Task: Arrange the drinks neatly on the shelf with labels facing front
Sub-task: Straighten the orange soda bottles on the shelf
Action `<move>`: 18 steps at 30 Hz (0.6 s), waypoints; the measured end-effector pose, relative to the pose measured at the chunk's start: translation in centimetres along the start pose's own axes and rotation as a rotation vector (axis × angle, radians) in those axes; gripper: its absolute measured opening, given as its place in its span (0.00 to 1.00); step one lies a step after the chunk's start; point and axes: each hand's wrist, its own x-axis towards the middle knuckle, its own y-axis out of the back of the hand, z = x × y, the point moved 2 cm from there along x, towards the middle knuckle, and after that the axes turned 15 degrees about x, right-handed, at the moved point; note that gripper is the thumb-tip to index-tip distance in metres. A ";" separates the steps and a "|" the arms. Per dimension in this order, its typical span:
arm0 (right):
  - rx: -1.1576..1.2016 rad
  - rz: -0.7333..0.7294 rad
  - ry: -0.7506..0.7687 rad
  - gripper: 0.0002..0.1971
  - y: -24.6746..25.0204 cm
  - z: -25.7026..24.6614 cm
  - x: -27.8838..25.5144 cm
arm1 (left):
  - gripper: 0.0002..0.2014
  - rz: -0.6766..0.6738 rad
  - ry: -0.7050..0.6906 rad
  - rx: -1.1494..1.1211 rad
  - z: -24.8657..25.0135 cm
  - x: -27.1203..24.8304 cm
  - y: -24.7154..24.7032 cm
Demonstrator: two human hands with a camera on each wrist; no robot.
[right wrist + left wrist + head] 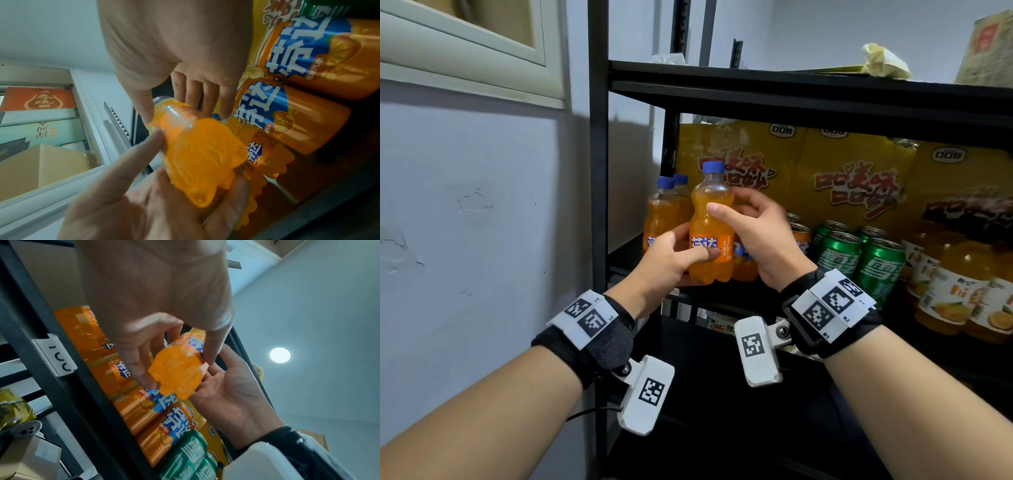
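Note:
A small orange soda bottle with a blue cap is upright in front of the middle shelf's left end. My left hand grips its lower half, thumb across the orange and blue label that faces me. My right hand grips its upper body, thumb in front, fingers behind. In the left wrist view the bottle's base shows between my left fingers, with the right palm beside it. In the right wrist view the bottle lies between both hands. Two matching bottles stand behind it.
On the black shelf, orange cans stand to the right, then green cans and juice bottles. Yellow cartons fill the back. The upper shelf board hangs overhead. A black upright post and the wall bound the left.

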 end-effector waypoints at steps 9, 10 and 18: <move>-0.072 0.091 -0.091 0.24 0.1 -0.1 0.7 | 0.28 -0.101 0.152 -0.174 0.9 -0.9 0.1; -0.085 0.101 -0.124 0.25 0.1 0.2 0.7 | 0.29 -0.120 0.176 -0.201 1.2 -1.1 0.3; -0.158 -0.018 -0.544 0.31 0.0 3.5 0.6 | 0.46 -0.160 0.401 -0.373 2.1 -1.5 0.7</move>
